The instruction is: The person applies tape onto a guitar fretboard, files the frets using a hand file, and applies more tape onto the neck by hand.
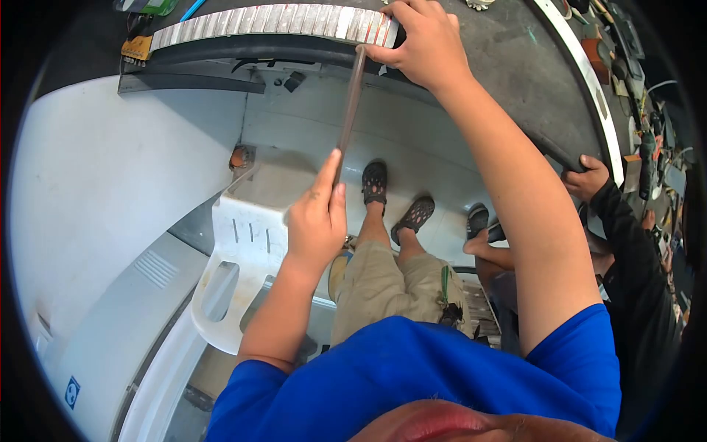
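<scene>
A long thin brownish bar [350,110] slants up from my left hand [318,221], whose fingers are closed round its lower end. The bar's upper tip touches the front edge of a row of silvery ribbed blocks [280,20] at the table edge. My right hand [427,43] grips the right end of that row, with the thumb beside the bar's tip. Reddish marks show on the blocks near my right fingers.
A white plastic chair [247,221] stands at lower left beside a white panel [125,155]. At right, a co-worker's hand [587,179] rests at the dark table [508,74]. Tools [648,147] crowd the far right, behind a curved white strip [589,81].
</scene>
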`<state>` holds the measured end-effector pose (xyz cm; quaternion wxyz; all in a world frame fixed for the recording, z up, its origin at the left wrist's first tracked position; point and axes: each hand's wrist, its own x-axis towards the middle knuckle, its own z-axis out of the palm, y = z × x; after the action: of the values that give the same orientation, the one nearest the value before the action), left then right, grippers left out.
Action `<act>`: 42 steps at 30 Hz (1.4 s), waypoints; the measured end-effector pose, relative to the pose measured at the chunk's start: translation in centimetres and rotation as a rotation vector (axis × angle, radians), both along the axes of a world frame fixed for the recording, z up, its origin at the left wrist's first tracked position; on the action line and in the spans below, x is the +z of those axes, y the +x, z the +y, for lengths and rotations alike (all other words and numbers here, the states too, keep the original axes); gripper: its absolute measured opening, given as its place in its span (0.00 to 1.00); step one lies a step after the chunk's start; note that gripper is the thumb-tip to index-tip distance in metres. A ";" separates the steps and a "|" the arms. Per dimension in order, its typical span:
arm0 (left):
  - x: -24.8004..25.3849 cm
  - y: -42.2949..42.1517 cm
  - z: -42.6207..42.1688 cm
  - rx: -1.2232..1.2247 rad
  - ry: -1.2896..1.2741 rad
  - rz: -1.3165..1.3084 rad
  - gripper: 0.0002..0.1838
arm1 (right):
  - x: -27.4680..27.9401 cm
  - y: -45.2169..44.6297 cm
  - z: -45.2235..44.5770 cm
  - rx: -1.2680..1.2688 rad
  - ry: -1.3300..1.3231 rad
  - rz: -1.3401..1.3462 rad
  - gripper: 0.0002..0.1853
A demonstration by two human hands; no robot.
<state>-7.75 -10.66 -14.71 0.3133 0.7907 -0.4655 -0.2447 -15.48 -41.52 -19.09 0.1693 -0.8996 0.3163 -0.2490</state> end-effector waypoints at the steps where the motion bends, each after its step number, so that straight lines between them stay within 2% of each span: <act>1: 0.0 0.2 -0.7 0.022 -0.006 0.010 0.28 | -0.1 0.0 0.0 0.001 -0.002 0.001 0.30; 5: -0.5 0.7 -1.8 0.061 0.002 0.050 0.28 | 0.0 -0.2 0.0 0.003 -0.002 0.002 0.30; 8: -2.5 2.7 -5.9 -0.045 -0.278 -0.078 0.28 | 0.0 -0.4 -0.1 -0.002 -0.001 0.004 0.30; 10: -1.2 3.8 -11.6 -0.020 -0.162 -0.035 0.27 | 0.1 -0.4 0.0 0.000 0.002 0.001 0.30; 12: -1.9 5.4 -16.7 -0.016 -0.148 0.006 0.25 | 0.1 -0.4 0.0 -0.003 -0.005 -0.002 0.30; 16: 0.2 4.4 -12.0 -0.012 0.025 0.044 0.26 | 0.3 -0.3 0.0 -0.006 0.001 -0.005 0.30; 18: -0.9 2.7 -5.1 -0.030 -0.042 -0.042 0.27 | 0.5 -0.2 0.0 -0.005 0.010 -0.008 0.30; 21: -1.2 1.7 -3.9 -0.052 -0.133 -0.117 0.31 | 0.6 -0.3 0.0 -0.009 0.026 -0.006 0.30; 24: -0.3 4.3 -13.1 -0.062 -0.160 -0.133 0.26 | 0.6 -0.3 0.0 -0.003 0.015 -0.008 0.29; 25: 0.4 5.0 -16.1 -0.037 0.002 -0.078 0.24 | 0.6 -0.4 0.0 -0.003 0.012 -0.008 0.29; 27: 0.2 5.2 -17.4 -0.029 -0.001 -0.062 0.26 | 0.5 -0.3 0.0 -0.007 0.015 -0.012 0.29; 31: 0.1 2.1 -4.8 -0.034 -0.023 -0.061 0.30 | 0.8 -0.2 0.0 -0.003 0.055 0.008 0.29; 34: 1.8 -1.0 4.2 0.032 0.178 0.041 0.30 | 1.0 -0.4 0.0 -0.006 0.052 0.011 0.30; 37: 3.3 -1.2 5.3 0.057 0.321 0.141 0.29 | 1.2 -0.7 -0.4 0.001 0.023 0.019 0.31; 38: 2.6 -0.7 4.7 -0.018 0.179 0.009 0.29 | 1.2 -0.8 -0.6 0.010 0.011 0.026 0.31; 41: 3.6 0.5 0.0 -0.017 0.153 -0.051 0.29 | 0.6 -1.4 -1.5 0.038 -0.038 0.072 0.33; 42: 2.7 0.7 -1.0 -0.011 0.031 -0.081 0.29 | 0.4 -1.6 -1.8 0.045 -0.054 0.089 0.33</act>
<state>-7.08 -11.70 -12.01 0.2802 0.8022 -0.4785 -0.2215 -17.12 -43.35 -18.69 0.1362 -0.9209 0.2965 -0.2132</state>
